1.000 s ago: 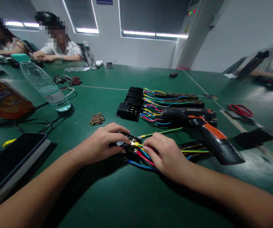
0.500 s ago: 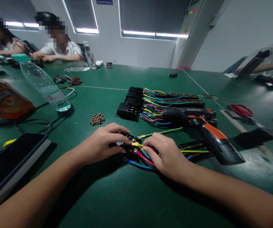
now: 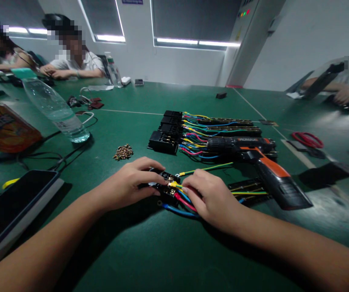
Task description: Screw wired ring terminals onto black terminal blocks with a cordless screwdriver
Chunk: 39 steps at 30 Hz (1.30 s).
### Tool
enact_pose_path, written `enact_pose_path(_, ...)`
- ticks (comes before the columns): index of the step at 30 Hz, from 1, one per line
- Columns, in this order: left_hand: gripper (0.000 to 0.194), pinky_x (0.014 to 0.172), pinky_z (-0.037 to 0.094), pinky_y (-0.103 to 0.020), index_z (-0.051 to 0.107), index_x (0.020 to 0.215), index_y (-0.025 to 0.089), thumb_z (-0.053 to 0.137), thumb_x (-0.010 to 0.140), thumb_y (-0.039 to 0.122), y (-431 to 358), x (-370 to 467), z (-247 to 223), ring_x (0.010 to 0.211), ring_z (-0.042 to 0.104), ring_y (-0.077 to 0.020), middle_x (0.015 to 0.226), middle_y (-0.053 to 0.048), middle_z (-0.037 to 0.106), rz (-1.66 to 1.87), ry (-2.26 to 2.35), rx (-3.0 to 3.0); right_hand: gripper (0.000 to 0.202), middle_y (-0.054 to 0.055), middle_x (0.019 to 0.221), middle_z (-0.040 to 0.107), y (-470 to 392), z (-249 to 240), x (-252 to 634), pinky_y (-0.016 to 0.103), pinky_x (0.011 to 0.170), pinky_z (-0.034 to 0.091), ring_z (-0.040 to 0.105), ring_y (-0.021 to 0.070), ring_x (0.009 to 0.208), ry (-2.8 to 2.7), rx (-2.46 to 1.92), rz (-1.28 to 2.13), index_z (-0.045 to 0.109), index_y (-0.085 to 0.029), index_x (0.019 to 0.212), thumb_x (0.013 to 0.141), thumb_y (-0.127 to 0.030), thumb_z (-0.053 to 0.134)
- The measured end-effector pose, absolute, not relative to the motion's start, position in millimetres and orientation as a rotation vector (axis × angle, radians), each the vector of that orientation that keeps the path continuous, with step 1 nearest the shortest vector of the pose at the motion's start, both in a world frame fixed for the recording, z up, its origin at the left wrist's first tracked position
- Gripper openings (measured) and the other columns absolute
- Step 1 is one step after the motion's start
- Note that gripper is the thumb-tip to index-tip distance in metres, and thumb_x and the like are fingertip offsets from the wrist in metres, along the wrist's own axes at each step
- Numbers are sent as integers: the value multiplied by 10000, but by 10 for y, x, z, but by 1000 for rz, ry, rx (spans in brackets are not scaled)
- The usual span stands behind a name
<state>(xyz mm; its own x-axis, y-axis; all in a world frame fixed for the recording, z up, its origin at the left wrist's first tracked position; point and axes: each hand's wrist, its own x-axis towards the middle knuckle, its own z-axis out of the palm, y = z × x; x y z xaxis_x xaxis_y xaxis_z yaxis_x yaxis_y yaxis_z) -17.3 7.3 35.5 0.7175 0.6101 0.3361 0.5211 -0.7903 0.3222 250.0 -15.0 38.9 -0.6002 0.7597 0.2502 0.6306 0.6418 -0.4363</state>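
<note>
My left hand (image 3: 134, 178) is closed around the far-left part of a black terminal block (image 3: 170, 194), its fingertips on the block's top and near side. My right hand (image 3: 212, 198) pinches a yellow-green wire (image 3: 177, 185) whose yellow-sleeved lug lies at a brass screw terminal. Below it a red-sleeved wire (image 3: 182, 200) runs to the block. A blue wire (image 3: 174, 210) lies on the table with its ring lug loose, apart from the block. Another yellow-green wire (image 3: 204, 168) lies behind my right hand, its ring lug close to the block's far edge.
A pile of small brass screws (image 3: 123, 152) lies behind my left hand. Several wired black blocks (image 3: 163, 142) stand in a row beyond, with a cordless drill (image 3: 261, 162) over their wires. At left are a water bottle (image 3: 57, 107), an orange package (image 3: 5, 127) and a phone (image 3: 16, 207).
Both hands keep nearly the same hold on the block and the wire. The view has shifted very slightly. At far right, another person's hand has come into sight.
</note>
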Motion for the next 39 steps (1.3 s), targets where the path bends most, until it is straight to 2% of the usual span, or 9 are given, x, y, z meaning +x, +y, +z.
enact_pose_path(10,262,917,546,-351,705,1164,290,644,919,217,67,-156,365,1102,615,-205,1226,-71,610,637,906,2725,167,67,824,603,-150,432,2503,314,693,400,540,184,759,-2533,-1077,287,690,-132,891,939,-145,531)
enact_pose_path(21,264,922,548,-348,700,1164,300,638,920,221,67,-147,386,1097,614,-205,1220,-69,614,630,901,2733,195,52,794,585,-150,467,2510,322,662,329,465,173,699,-2614,-1076,165,674,-155,847,934,-154,500)
enact_pose_path(30,138,913,540,-333,691,1029,230,657,896,216,61,-146,392,1083,618,-201,1216,-69,620,631,928,2690,185,51,783,585,-151,457,2508,319,655,316,462,171,694,-2609,-1058,152,674,-152,839,933,-155,514)
enact_pose_path(39,188,919,547,-309,687,1099,248,630,923,214,75,-147,383,1084,624,-183,1238,-68,606,611,888,2693,182,56,794,592,-162,436,2509,317,668,342,486,177,711,-2580,-1072,172,682,-145,855,936,-149,519)
